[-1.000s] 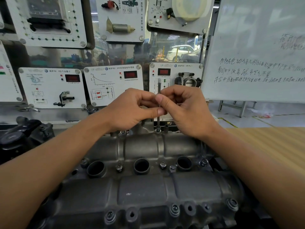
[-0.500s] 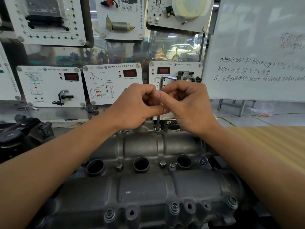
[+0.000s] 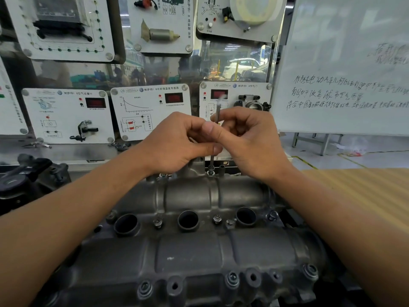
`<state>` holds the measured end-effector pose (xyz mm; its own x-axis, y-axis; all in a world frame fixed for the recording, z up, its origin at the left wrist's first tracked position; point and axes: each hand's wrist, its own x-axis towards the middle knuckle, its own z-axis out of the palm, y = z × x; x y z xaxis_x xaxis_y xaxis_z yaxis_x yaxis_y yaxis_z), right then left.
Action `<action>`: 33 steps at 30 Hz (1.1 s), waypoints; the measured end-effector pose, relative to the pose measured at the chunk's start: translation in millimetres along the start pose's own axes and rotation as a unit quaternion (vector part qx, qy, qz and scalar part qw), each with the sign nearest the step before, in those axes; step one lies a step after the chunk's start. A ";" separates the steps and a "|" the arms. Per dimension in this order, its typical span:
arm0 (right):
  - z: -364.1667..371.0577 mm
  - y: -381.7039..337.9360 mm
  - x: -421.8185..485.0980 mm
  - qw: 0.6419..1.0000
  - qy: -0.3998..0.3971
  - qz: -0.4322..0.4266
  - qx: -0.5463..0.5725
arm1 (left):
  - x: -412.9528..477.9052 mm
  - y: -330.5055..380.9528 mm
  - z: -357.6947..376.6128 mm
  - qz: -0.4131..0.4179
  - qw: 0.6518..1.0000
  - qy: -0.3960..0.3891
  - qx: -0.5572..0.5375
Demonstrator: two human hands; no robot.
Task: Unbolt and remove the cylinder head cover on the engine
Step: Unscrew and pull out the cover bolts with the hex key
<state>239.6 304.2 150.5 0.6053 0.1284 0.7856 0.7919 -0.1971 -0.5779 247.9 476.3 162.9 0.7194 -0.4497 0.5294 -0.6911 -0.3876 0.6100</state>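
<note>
Watching from beside the bench: both hands work at the far edge of the cylinder head cover (image 3: 199, 251), which lies flat on the engine with its long side toward the person. Left hand (image 3: 177, 142) and right hand (image 3: 250, 140) meet above that far edge, the fingers of each curled in a pinch on a thin upright key (image 3: 212, 159). Its tip sits in a bolt (image 3: 210, 173) at the cover's far rim; its top is blurred. Step in hand, by my reading: spinning this bolt out by finger-twirl. Near-rim bolts (image 3: 232, 279) sit in their bosses along the cover's front, and middle bolts (image 3: 217, 218) stand between the three plug wells (image 3: 188, 220) down its centre, so the lift looks some way off. Handling judgement: the cover is a cast metal piece, rigid, likely weighty, possibly oily, with no give. Best held with one hand at each short end, under the rim, and raised level; the wells offer poor purchase. The key is slim and smooth, apt to slip from the bolt if tilted. Beyond the cover's far edge stand white training panels (image 3: 66, 116).
</note>
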 end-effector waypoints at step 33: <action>-0.9 -0.2 -0.6 0.998 -0.042 -0.022 -0.042 | -1.5 -4.1 -6.0 -0.022 0.996 -0.071 -0.056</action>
<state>239.0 303.3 150.4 0.5769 0.2194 0.7868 0.8109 -0.2697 -0.5193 250.1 483.4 163.1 0.7262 -0.5467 0.4168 -0.6416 -0.3212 0.6965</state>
